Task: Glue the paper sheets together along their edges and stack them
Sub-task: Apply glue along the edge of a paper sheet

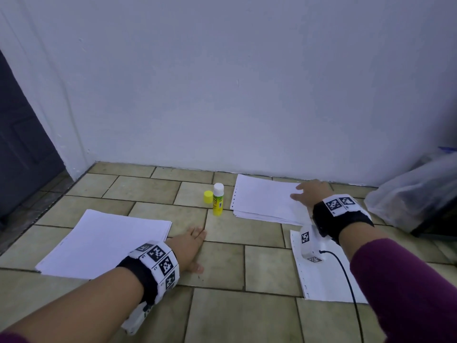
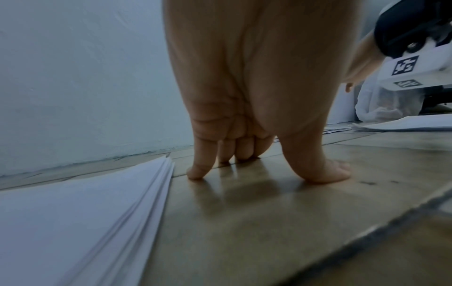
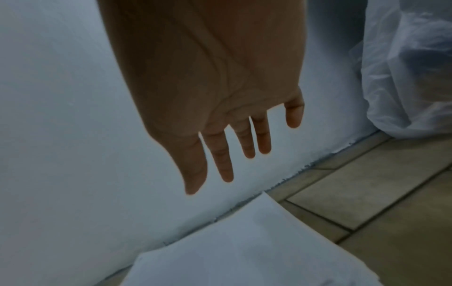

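A thick pile of white paper sheets [image 1: 103,243] lies on the tiled floor at the left, its edge fanned in the left wrist view [image 2: 137,203]. My left hand [image 1: 191,246] rests flat on the tiles just right of it, fingertips [image 2: 195,172] and thumb down, holding nothing. A second pile with punched edges [image 1: 264,199] lies by the wall. My right hand [image 1: 310,193] hovers over its right part with fingers [image 3: 225,164] straight and spread, empty. A single punched sheet [image 1: 326,276] lies under my right forearm. An uncapped yellow glue stick [image 1: 218,199] stands between the piles, its yellow cap [image 1: 208,196] beside it.
A white wall [image 1: 247,95] bounds the floor at the back. A crumpled clear plastic bag [image 1: 410,194] sits at the right by the wall. A dark door [image 1: 22,149] stands at the left. A black cable [image 1: 346,276] runs across the single sheet.
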The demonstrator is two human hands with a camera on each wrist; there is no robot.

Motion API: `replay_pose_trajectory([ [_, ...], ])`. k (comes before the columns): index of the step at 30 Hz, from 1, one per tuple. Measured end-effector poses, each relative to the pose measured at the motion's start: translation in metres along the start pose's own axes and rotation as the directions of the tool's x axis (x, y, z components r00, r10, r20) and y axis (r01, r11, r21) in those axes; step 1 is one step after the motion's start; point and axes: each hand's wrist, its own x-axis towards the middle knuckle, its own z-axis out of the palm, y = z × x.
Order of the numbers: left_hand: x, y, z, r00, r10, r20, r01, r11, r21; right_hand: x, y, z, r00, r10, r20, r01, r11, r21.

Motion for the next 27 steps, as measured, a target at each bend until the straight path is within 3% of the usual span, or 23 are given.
replay_pose_trajectory([
  [3, 0.002, -0.003, 0.003, 1.0, 0.001, -0.005, -0.001, 1.0, -0.031, -0.032, 0.002, 0.009, 0.98, -0.109, 0.164, 0.087, 0.987, 0.137],
  [5, -0.001, -0.003, 0.004, 1.0, 0.01, -0.012, -0.011, 0.999, -0.043, -0.065, -0.001, 0.023, 0.936, -0.196, 0.292, 0.177, 0.98, 0.091],
  [8, -0.005, -0.002, 0.005, 0.999, 0.016, -0.04, -0.018, 0.998, -0.057, -0.109, -0.008, 0.046, 0.877, -0.198, 0.438, 0.215, 0.977, 0.011],
  [15, -0.009, 0.001, 0.002, 0.997, 0.028, -0.074, -0.028, 1.0, -0.003, -0.13, -0.011, 0.074, 0.869, -0.142, 0.473, 0.155, 0.988, 0.011],
  [18, -0.015, -0.018, -0.007, 0.992, 0.05, -0.117, -0.059, 0.995, -0.079, -0.131, -0.01, 0.073, 0.869, -0.157, 0.469, 0.15, 0.987, 0.051],
  [20, -0.027, -0.036, -0.016, 0.987, -0.04, -0.155, 0.018, 0.99, -0.141, -0.132, -0.01, 0.074, 0.874, -0.159, 0.46, 0.144, 0.987, 0.067],
  [24, -0.054, -0.071, -0.012, 0.928, -0.369, -0.055, 0.372, 0.925, 0.073, -0.132, -0.013, 0.075, 0.893, -0.154, 0.422, 0.141, 0.988, 0.062],
  [27, -0.058, -0.089, 0.007, 0.916, -0.4, 0.024, 0.395, 0.912, 0.112, -0.133, -0.014, 0.074, 0.901, -0.152, 0.407, 0.131, 0.988, 0.08],
])
